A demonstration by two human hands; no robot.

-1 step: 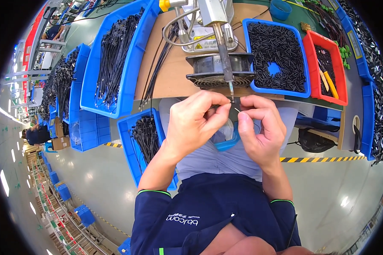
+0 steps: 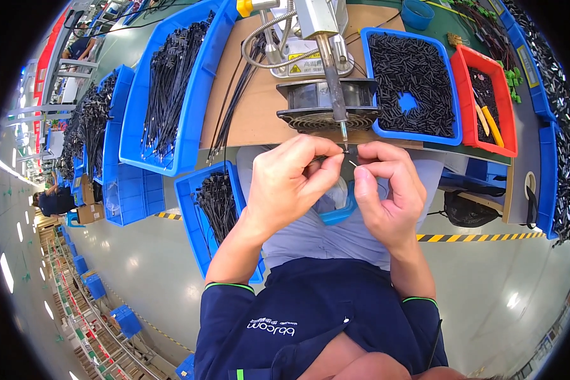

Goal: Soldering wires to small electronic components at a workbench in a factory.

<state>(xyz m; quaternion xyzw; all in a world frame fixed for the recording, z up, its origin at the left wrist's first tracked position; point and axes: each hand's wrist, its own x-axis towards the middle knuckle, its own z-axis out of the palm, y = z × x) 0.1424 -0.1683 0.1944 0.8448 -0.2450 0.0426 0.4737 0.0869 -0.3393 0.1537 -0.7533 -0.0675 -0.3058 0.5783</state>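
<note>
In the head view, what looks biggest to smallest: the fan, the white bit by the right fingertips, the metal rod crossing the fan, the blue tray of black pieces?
1. Blue tray
2. Fan
3. Metal rod
4. White bit

The dark piece (image 2: 346,152) at the left hand's (image 2: 289,180) grip is too small to identify; whether the soldering iron (image 2: 336,95) touches it cannot be told. One end of the thin pale strand (image 2: 353,164) is hidden in the right hand (image 2: 392,196). The silver holder (image 2: 315,18) runs past the top edge; the left forearm (image 2: 234,253) partly covers the lower blue tray (image 2: 193,237).
</note>
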